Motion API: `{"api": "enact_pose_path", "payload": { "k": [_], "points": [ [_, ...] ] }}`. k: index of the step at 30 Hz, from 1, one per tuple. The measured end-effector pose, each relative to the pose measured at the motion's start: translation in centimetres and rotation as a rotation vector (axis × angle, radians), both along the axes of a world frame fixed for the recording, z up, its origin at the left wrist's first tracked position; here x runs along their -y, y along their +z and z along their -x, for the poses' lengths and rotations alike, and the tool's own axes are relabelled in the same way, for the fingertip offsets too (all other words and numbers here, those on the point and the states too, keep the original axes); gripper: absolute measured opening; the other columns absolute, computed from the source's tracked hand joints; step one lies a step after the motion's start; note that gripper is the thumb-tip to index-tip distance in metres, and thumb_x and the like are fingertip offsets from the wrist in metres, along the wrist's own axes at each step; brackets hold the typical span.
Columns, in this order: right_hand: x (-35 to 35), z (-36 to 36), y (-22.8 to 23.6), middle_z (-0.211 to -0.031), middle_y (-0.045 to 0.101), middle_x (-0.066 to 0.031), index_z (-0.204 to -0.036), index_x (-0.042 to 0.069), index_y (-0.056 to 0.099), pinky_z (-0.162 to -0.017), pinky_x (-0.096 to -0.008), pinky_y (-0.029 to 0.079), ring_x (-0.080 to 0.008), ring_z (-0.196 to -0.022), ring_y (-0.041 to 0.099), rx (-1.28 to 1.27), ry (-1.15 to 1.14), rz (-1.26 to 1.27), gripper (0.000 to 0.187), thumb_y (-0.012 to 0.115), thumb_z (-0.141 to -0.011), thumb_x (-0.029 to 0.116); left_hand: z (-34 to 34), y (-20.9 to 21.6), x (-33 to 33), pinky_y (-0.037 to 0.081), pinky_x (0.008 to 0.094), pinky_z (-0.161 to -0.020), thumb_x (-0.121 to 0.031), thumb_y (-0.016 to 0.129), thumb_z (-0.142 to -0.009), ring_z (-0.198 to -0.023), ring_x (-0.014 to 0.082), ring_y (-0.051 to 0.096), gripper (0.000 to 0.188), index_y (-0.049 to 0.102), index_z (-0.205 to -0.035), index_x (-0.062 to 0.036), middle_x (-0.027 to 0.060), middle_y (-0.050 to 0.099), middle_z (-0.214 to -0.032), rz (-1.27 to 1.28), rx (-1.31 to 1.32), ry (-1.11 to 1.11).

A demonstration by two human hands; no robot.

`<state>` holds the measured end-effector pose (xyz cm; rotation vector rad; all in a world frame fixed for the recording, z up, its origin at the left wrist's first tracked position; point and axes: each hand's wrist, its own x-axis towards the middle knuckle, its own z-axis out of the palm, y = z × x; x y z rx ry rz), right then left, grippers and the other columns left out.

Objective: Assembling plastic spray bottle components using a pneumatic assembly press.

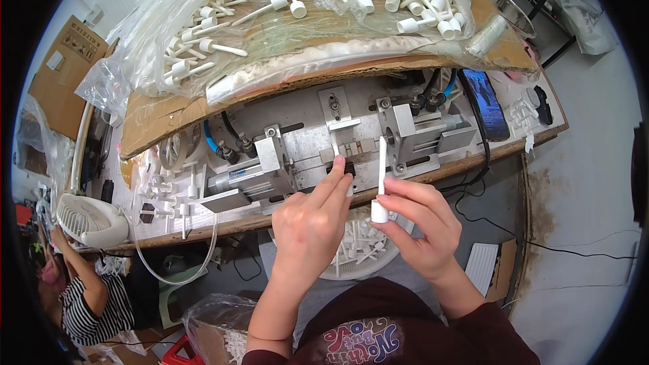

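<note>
In my right hand (pixel 426 230) I hold a white ribbed cap with a long stem (pixel 382 169) upright, cap end down, between thumb and fingers. My left hand (pixel 311 226) reaches into the metal fixture (pixel 355 151) at the bench's middle. Its index and middle fingers extend together over a second white stemmed cap (pixel 334 140), whose stem shows past the fingertip; the thumb is hidden. Two metal clamp blocks with cylinders, a left one (pixel 270 159) and a right one (pixel 399 132), flank the fixture.
A heap of white stemmed caps (pixel 297 7) lies in plastic on a cardboard shelf above. A basket (pixel 368 267) of caps sits below the bench edge. At right lies a phone (pixel 485 105), at left a white fan (pixel 91 220). Another person (pixel 94 304) sits at far left.
</note>
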<state>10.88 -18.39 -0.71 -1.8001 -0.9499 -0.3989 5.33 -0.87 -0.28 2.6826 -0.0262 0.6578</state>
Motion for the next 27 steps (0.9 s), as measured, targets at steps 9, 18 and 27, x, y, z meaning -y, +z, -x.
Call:
{"api": "enact_pose_path", "payload": {
  "k": [9, 18, 27],
  "points": [
    [-0.6, -2.4, 0.9, -0.123, 0.068, -0.0168, -0.104, -0.001, 0.071, -0.078, -0.0344, 0.057, -0.0282, -0.095, 0.071, 0.113, 0.069, 0.232, 0.03, 0.077, -0.075, 0.003, 1.8, 0.5, -0.6, 0.053, 0.0313, -0.059, -0.01, 0.08, -0.075, -0.064, 0.0222, 0.067, 0.029, 0.075, -0.103, -0.0063, 0.0065, 0.072, -0.119, 0.108, -0.034, -0.097],
    [-3.4, -2.6, 0.6, -0.125, 0.068, -0.0207, -0.097, -0.001, 0.065, -0.056, -0.0248, 0.044, -0.0096, -0.059, 0.062, 0.41, 0.092, 0.559, 0.025, 0.065, -0.074, 0.009, 4.4, 2.9, -1.9, 0.052, 0.029, -0.058, -0.028, 0.086, -0.071, -0.064, 0.0199, 0.067, 0.037, 0.075, -0.102, -0.0098, 0.0052, 0.075, -0.106, 0.184, -0.101, -0.214],
    [-3.9, -2.3, 1.5, -0.123, 0.068, -0.0203, -0.087, 0.002, 0.059, -0.049, -0.0279, 0.048, -0.0171, -0.047, 0.055, 0.403, 0.072, 0.643, 0.02, 0.065, -0.069, 0.007, -8.3, 9.0, -11.7, 0.054, 0.036, -0.084, -0.003, 0.07, -0.086, -0.099, 0.0218, 0.069, 0.031, 0.074, -0.115, -0.0114, 0.0113, 0.074, -0.11, -0.15, 0.427, 0.107]
  ]
}}
